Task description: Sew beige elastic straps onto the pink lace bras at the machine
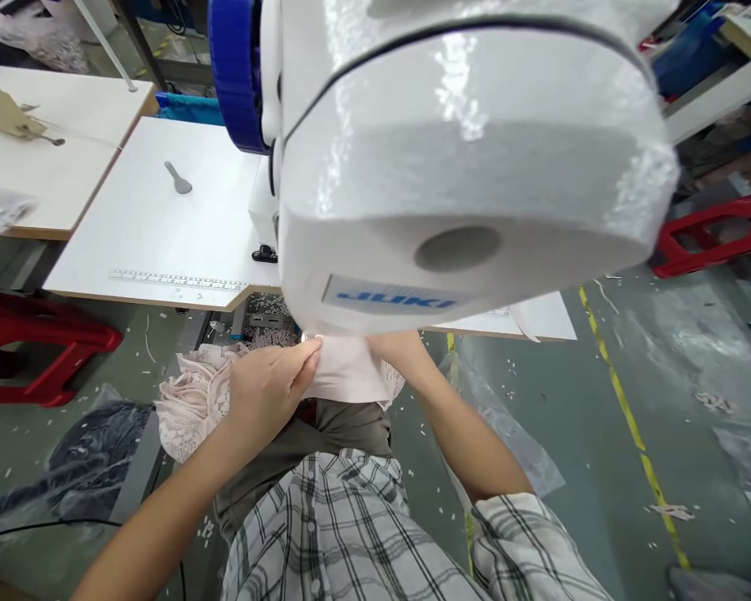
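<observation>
Below, left hand on pink fabric (pinching).

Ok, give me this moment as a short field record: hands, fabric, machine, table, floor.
left hand: fingers pinching the pink fabric at the machine's front edge
right hand: hidden under the sewing machine; only the forearm shows
fabric: pink, with a lace part bunched to the left over the lap
machine: white, blue JUKI label, fills the upper view
table: white top with a printed ruler along the near edge
floor: red stools, yellow line, scattered scraps
</observation>
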Demonstrator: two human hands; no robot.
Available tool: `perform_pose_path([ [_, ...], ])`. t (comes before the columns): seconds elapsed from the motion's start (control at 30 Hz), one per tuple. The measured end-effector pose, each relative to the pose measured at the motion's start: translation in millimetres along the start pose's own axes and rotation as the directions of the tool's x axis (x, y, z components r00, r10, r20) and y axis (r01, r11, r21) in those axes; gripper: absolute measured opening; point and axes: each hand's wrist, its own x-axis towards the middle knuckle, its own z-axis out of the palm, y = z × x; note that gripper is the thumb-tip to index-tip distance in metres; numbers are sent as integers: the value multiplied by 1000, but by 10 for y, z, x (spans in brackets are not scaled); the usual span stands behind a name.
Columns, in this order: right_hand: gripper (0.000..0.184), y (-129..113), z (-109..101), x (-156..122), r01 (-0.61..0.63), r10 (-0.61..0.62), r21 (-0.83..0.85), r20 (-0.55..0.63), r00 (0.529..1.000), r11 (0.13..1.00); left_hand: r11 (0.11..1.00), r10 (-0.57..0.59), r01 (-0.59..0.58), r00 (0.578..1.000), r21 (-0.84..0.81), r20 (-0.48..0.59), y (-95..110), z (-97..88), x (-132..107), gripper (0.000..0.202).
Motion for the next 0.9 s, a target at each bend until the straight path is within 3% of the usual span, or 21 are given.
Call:
perform_pose_path([
  [0.37,11,25,-39,-41,-5,5,24,-22,1000,1000,999,39,-39,999,23,-17,37,20,27,34],
  [0.63,15,-1,-60,-72,-4,7,56,-52,999,998,999,-22,23,999,-46,30,-12,5,-10,34],
  [0.8,22,-27,12,-128,-27,45,284,-55,998,958,983,-79,83,996,-161,32,6,-10,8,35],
  [0.9,28,6,116,-245,-155,180,549,9,984,821,973,-77,88,995,-213,58,9,-57,22,35],
])
